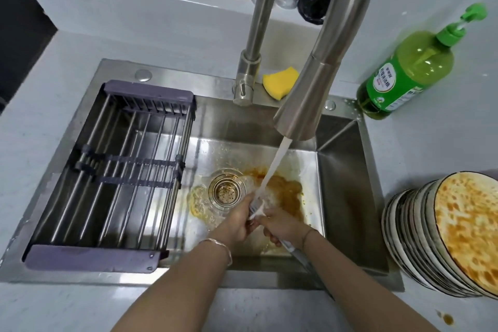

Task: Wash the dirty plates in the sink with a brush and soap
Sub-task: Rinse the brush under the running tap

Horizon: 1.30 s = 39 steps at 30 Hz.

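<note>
Both my hands are low in the steel sink (pixel 347 197), under the running stream from the tap (pixel 301 105). My right hand (pixel 280 226) grips the grey handle of a brush (pixel 295 250); the brush head sits in the stream between my hands. My left hand (pixel 238 219) has its fingers closed around the brush head. Brown sauce residue (pixel 285 191) spreads over the sink floor beside the drain (pixel 226 188). A stack of several dirty plates (pixel 458 226), smeared orange on top, stands on the counter to the right. A green soap bottle (pixel 404 73) with a pump stands at the back right.
A grey-purple drying rack (pixel 116 170) spans the left half of the sink. A yellow sponge (pixel 280 81) lies behind the tap base. Jars and bottles line the ledge at the back. A small brown spill (pixel 447 319) marks the counter at the front right.
</note>
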Each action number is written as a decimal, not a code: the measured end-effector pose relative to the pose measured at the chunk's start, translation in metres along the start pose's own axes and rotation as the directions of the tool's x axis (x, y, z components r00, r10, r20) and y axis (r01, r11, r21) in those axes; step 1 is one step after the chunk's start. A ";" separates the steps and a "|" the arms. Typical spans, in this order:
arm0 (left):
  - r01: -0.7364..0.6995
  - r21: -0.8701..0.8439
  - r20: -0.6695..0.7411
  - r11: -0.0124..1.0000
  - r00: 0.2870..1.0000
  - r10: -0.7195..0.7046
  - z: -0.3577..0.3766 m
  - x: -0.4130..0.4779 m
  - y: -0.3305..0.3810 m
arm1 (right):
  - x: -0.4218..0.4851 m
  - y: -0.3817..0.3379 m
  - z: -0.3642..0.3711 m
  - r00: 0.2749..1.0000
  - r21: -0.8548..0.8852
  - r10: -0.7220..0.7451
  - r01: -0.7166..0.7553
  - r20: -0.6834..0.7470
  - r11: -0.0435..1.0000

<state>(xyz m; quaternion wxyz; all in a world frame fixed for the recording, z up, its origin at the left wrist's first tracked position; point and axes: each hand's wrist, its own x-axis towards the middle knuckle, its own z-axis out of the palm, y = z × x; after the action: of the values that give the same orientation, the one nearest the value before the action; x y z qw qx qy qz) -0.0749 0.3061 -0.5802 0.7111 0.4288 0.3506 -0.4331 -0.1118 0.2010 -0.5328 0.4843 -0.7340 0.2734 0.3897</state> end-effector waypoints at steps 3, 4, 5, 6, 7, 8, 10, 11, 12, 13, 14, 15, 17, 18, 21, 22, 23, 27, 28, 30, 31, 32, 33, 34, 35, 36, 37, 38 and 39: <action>0.003 -0.031 0.010 1.000 1.000 -0.003 0.000 -0.002 0.002 | -0.003 0.002 0.000 0.998 -0.086 -0.065 0.067 0.022 0.994; 0.009 -0.021 0.003 1.000 1.000 -0.009 0.000 -0.004 0.002 | -0.003 0.002 0.000 0.996 -0.114 -0.081 0.083 0.023 0.990; 0.018 -0.030 0.003 0.999 1.000 -0.018 0.001 -0.004 0.003 | -0.002 0.002 -0.001 0.995 -0.141 -0.096 0.098 0.020 0.985; 0.024 -0.051 0.004 0.998 1.000 -0.023 0.001 -0.004 0.003 | -0.002 0.002 -0.002 0.994 -0.172 -0.111 0.112 0.015 0.979; 0.021 -0.078 0.016 0.997 1.000 -0.020 0.002 -0.004 0.003 | -0.002 0.002 -0.004 0.992 -0.212 -0.123 0.122 0.010 0.970; 0.020 -0.097 0.025 0.995 1.000 -0.018 0.004 -0.004 0.003 | -0.003 0.003 -0.007 0.991 -0.254 -0.131 0.129 0.007 0.959; 0.021 -0.158 0.036 0.987 0.999 -0.015 0.007 -0.009 0.004 | -0.002 0.006 -0.012 0.990 -0.311 -0.143 0.133 -0.010 0.941; 0.035 -0.207 0.046 0.978 0.999 -0.026 0.008 -0.009 0.005 | -0.002 0.008 -0.016 0.988 -0.337 -0.154 0.137 -0.024 0.931; 0.048 -0.247 0.043 0.968 0.998 -0.039 0.007 -0.009 0.006 | -0.002 0.011 -0.019 0.985 -0.367 -0.166 0.139 -0.041 0.920; 0.053 -0.270 0.043 0.961 0.998 -0.043 0.006 -0.011 0.008 | -0.002 0.014 -0.023 0.983 -0.395 -0.173 0.135 -0.061 0.909; 0.056 -0.262 0.038 0.963 0.998 -0.048 0.004 -0.012 0.010 | -0.002 0.016 -0.026 0.982 -0.413 -0.173 0.125 -0.081 0.902; 0.058 -0.246 0.043 0.968 0.998 -0.049 0.002 -0.013 0.011 | -0.002 0.017 -0.029 0.980 -0.415 -0.174 0.119 -0.097 0.902; 0.058 -0.198 0.067 0.978 0.997 -0.046 0.001 -0.016 0.014 | -0.003 0.019 -0.032 0.976 -0.413 -0.183 0.121 -0.115 0.903; 0.050 -0.180 0.072 0.982 0.997 -0.038 0.001 -0.016 0.015 | -0.003 0.018 -0.033 0.973 -0.422 -0.195 0.127 -0.122 0.897; 0.008 -0.175 0.083 0.984 0.997 0.007 0.004 -0.015 0.015 | -0.003 0.018 -0.034 0.968 -0.456 -0.213 0.132 -0.132 0.880; -0.005 -0.173 0.082 0.985 0.996 0.019 0.005 -0.014 0.014 | -0.004 0.017 -0.034 0.967 -0.469 -0.217 0.131 -0.136 0.874; -0.011 -0.172 0.082 0.985 0.996 0.026 0.006 -0.014 0.014 | -0.004 0.016 -0.035 0.966 -0.482 -0.215 0.122 -0.144 0.868; -0.004 -0.134 0.081 0.991 0.997 0.015 0.009 -0.015 0.016 | -0.006 0.017 -0.037 0.963 -0.491 -0.221 0.119 -0.156 0.863; 0.000 -0.119 0.080 0.993 0.997 0.009 0.009 -0.015 0.017 | -0.007 0.017 -0.038 0.961 -0.485 -0.224 0.121 -0.161 0.866; 0.007 -0.092 0.091 0.996 0.996 0.001 0.010 -0.015 0.019 | -0.007 0.017 -0.038 0.959 -0.486 -0.226 0.116 -0.174 0.866; 0.012 -0.079 0.098 0.997 0.995 -0.004 0.010 -0.016 0.019 | -0.008 0.016 -0.037 0.957 -0.494 -0.229 0.115 -0.176 0.862; 0.015 -0.064 0.098 0.998 0.995 -0.008 0.009 -0.015 0.020 | -0.008 0.016 -0.036 0.956 -0.501 -0.234 0.117 -0.177 0.857; 0.013 -0.049 0.098 0.999 0.995 -0.008 0.008 -0.015 0.020 | -0.008 0.015 -0.035 0.955 -0.506 -0.236 0.117 -0.178 0.854; 0.012 -0.032 0.097 0.999 0.995 -0.009 0.006 -0.014 0.020 | -0.007 0.014 -0.033 0.955 -0.509 -0.237 0.115 -0.180 0.853; 0.016 -0.028 0.093 0.999 0.996 -0.014 0.004 -0.014 0.020 | -0.007 0.014 -0.032 0.955 -0.509 -0.234 0.111 -0.184 0.854; 0.023 -0.034 0.089 0.999 0.996 -0.020 0.001 -0.014 0.021 | -0.006 0.013 -0.031 0.954 -0.508 -0.234 0.110 -0.187 0.854; 0.031 -0.043 0.085 0.999 0.996 -0.027 -0.001 -0.012 0.022 | -0.005 0.012 -0.029 0.954 -0.508 -0.235 0.111 -0.188 0.854; 0.033 -0.049 0.084 0.998 0.996 -0.029 -0.004 -0.012 0.023 | -0.004 0.011 -0.028 0.953 -0.511 -0.241 0.117 -0.184 0.852; 0.032 -0.047 0.082 0.998 0.996 -0.028 -0.006 -0.012 0.024 | -0.004 0.009 -0.026 0.951 -0.515 -0.252 0.128 -0.178 0.848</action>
<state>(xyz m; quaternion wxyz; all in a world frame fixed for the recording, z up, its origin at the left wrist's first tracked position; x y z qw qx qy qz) -0.0584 0.3214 -0.5643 0.7284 0.3884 0.3380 -0.4521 -0.1129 0.1733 -0.5284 0.2789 -0.8988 0.1454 0.3055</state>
